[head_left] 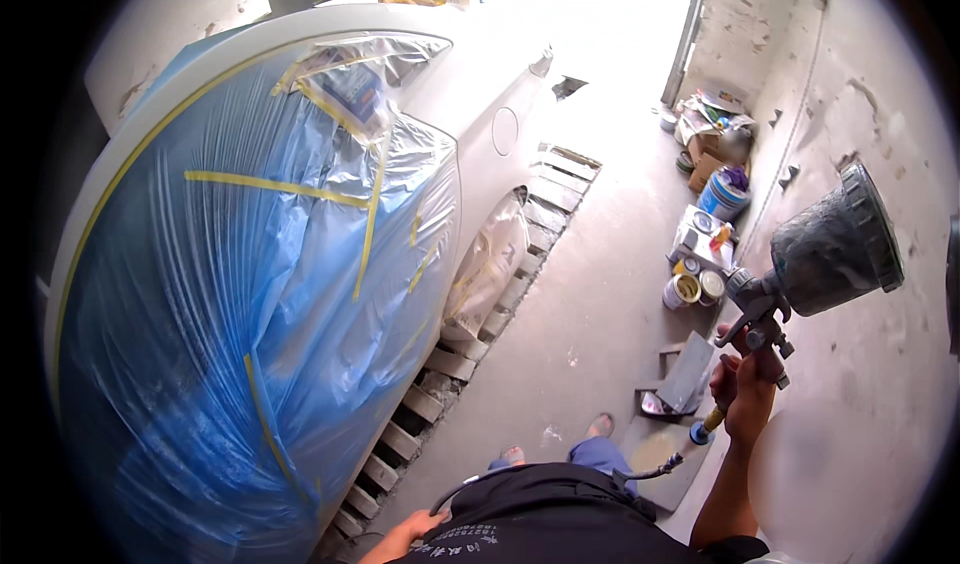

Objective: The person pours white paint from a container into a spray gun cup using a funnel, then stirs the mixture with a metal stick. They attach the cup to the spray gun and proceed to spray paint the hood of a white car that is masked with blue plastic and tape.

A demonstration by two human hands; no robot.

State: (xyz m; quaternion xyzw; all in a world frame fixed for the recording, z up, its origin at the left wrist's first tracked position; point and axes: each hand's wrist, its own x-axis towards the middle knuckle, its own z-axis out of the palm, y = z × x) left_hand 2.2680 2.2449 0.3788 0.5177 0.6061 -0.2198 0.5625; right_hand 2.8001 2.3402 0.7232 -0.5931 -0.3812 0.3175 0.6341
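Low at the bottom edge, the left hand hangs beside the person's hip, arm angled down and forward, fingers curled loosely round a dark air hose that loops across the front of the black shirt. Beside and above that hand, filling the left half of the view, stands a white car, its glass and rear covered in blue plastic sheeting held by strips of yellow masking tape. The wheel is wrapped in clear plastic and sits over a slatted floor grating.

Further right, on the concrete floor, open paint cans and a blue bucket cluster near the wall, with cardboard boxes behind them.

On the right, the right forearm rises steeply from the lower edge, elbow bent, and the right hand is closed firmly round the grip of a spray gun. The gun is held up near the wall, well apart from the car, its dark, paint-spattered cup tilted upward to the right and the hose fitting hanging below the fist.
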